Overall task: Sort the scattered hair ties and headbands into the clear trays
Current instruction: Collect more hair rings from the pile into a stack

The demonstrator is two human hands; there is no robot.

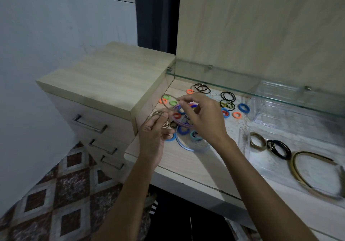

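Only a few brown and black hair ties (278,149) and one headband (313,173) lie in the near clear tray (244,141), while both hands, left (155,134) and right (203,115), pinch thin brown ties (169,100) above many coloured ones (186,117) scattered on the table (186,164).

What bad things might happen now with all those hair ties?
The left hand grips several thin brown ties near the desk's left side; one might slip to the floor. The right hand pinches a brown loop above the colourful pile; it may snag others. The tray sits farther right, so ties could drop on the way.
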